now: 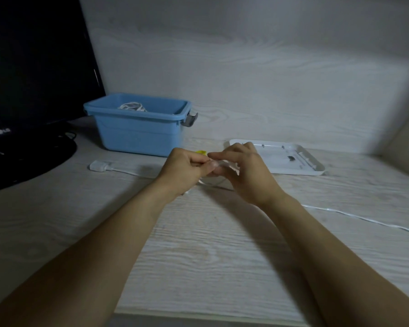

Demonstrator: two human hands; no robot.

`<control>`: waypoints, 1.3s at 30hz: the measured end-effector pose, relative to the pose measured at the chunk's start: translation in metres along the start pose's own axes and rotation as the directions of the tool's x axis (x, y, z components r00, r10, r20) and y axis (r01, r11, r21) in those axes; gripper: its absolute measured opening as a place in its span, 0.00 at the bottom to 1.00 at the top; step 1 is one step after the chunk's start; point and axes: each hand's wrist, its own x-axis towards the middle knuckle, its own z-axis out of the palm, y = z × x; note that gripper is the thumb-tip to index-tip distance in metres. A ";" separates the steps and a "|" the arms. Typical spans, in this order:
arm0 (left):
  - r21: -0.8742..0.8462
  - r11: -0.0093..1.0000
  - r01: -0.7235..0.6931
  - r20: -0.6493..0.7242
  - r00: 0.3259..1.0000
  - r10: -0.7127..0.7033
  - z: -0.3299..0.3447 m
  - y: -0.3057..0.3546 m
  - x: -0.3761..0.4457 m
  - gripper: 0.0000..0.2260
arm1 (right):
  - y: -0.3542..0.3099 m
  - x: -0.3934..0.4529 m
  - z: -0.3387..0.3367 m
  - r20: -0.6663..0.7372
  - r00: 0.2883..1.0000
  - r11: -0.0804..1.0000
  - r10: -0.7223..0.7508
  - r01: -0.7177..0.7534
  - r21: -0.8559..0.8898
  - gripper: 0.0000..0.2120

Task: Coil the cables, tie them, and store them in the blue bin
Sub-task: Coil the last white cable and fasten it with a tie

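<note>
A thin white cable (354, 217) trails across the desk from the right edge to my hands. My left hand (183, 171) has its fingers curled and pinches the cable's end. My right hand (243, 173) meets it, thumb and fingers pinching the same cable beside the left. A small loop of cable (210, 181) hangs below the fingers. Another white cable with a flat plug (98, 165) lies left of my hands. The blue bin (137, 135) stands behind, holding a coiled white cable (132, 106). Something small and yellow (201, 152) peeks out behind my left hand.
A black monitor (33, 67) on a round stand fills the left side, with dark cables at its base. The bin's white lid (283, 161) lies upside down to the right, behind my right hand. A wood-grain wall closes the back.
</note>
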 end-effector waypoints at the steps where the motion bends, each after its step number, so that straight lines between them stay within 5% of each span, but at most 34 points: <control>1: -0.014 1.000 0.000 -0.033 0.999 -0.001 0.002 0.001 0.000 0.03 | 0.000 0.000 0.002 -0.017 1.000 0.999 -0.016 0.015 -0.029 0.14; 9: -0.146 0.984 0.099 -0.216 0.968 -0.130 0.012 0.002 0.003 0.05 | -0.011 0.003 0.009 -0.071 0.993 0.973 -0.092 0.075 -0.218 0.14; 13: 0.010 0.998 0.064 -0.260 0.964 -0.059 0.011 0.000 0.005 0.12 | -0.014 0.003 0.012 -0.038 0.996 0.960 -0.079 0.066 -0.271 0.14; 18: 0.338 0.939 -0.059 -0.215 0.967 0.139 0.012 -0.009 0.006 0.05 | -0.011 0.003 0.014 0.066 0.997 0.941 0.049 -0.024 -0.336 0.13; 22: 0.518 0.848 -0.111 -0.148 0.965 0.217 0.013 -0.005 0.003 0.05 | -0.005 0.003 0.007 0.200 0.952 0.972 0.233 -0.219 -0.089 0.10; 25: 0.628 0.753 -0.194 -0.084 0.946 0.314 0.013 -0.001 0.001 0.06 | -0.003 0.002 -0.002 0.259 0.937 0.955 0.236 -0.272 0.114 0.13; 30: 0.534 0.831 -0.155 -0.157 0.948 0.277 0.013 -0.003 0.002 0.04 | -0.006 -0.008 -0.016 0.393 0.879 0.830 0.269 -0.418 0.369 0.11; 35: 0.474 0.875 -0.103 -0.191 0.958 0.216 0.017 -0.004 0.002 0.04 | -0.010 -0.002 -0.006 0.082 0.978 0.979 0.192 -0.197 0.052 0.09; 39: 0.462 0.880 -0.106 -0.237 0.942 0.238 0.015 -0.005 0.002 0.05 | -0.010 -0.001 0.002 -0.088 0.987 0.988 0.137 -0.130 0.080 0.09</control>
